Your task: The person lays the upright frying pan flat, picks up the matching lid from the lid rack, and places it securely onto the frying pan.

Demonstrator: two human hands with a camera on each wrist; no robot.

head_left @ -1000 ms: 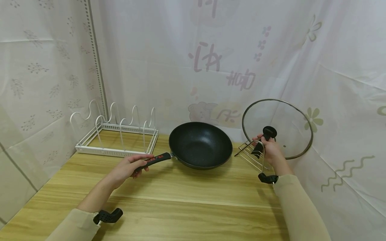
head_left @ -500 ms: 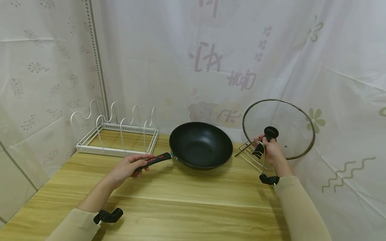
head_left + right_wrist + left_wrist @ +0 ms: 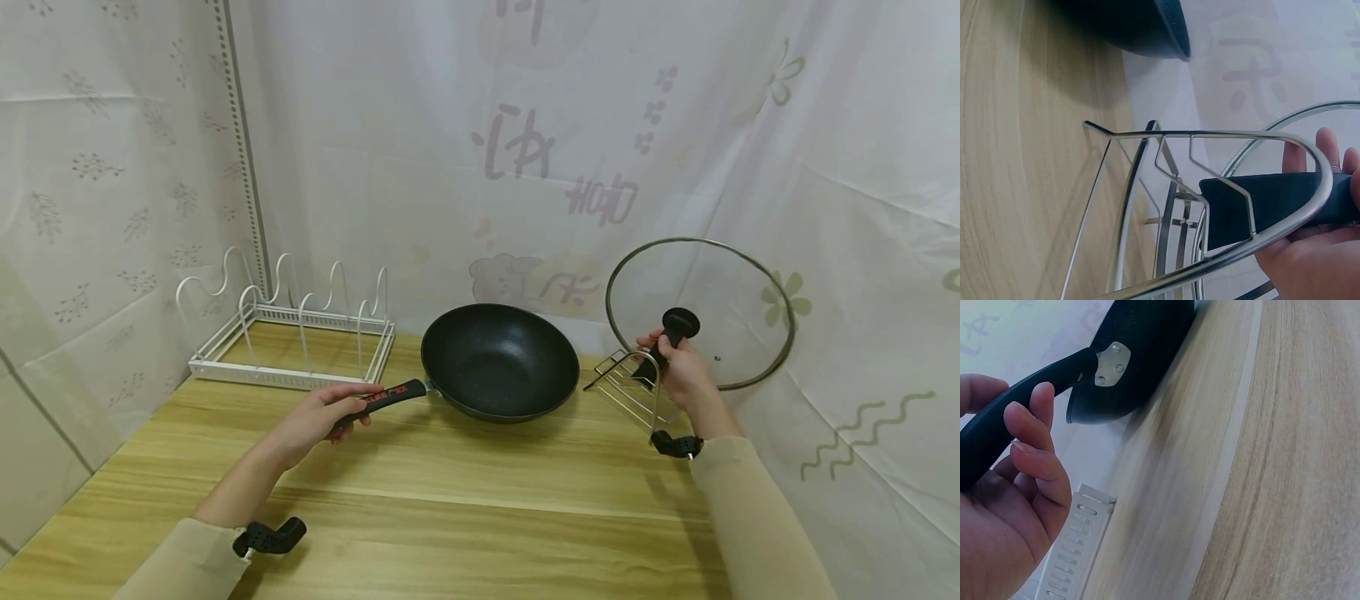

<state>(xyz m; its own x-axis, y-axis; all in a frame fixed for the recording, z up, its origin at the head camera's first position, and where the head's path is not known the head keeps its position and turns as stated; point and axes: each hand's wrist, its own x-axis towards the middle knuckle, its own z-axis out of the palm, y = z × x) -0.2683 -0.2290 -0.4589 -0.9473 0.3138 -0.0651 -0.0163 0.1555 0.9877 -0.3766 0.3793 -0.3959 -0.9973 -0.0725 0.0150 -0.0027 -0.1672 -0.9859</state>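
Note:
A black wok [image 3: 498, 362] stands upright on the wooden table, its handle [image 3: 390, 398] pointing to the left. My left hand [image 3: 315, 421] grips that handle; in the left wrist view the fingers [image 3: 1038, 434] curl round it from below. On the right, my right hand [image 3: 686, 371] holds the black handle [image 3: 678, 325] of a round glass lid [image 3: 738, 292]. The lid is tilted upright, behind a small metal wire rack [image 3: 626, 392]. In the right wrist view, the rack's curved wire [image 3: 1319, 181] passes in front of the lid's handle. Whether the lid touches the rack I cannot tell.
A white pan rack [image 3: 292, 379] with wavy upright dividers stands at the back left of the table [image 3: 450, 517]. Printed curtains [image 3: 420, 167] hang close behind and on both sides.
My right hand has moved slightly up and to the right, carrying the glass lid with it. The left hand, the wok and both racks have stayed where they were.

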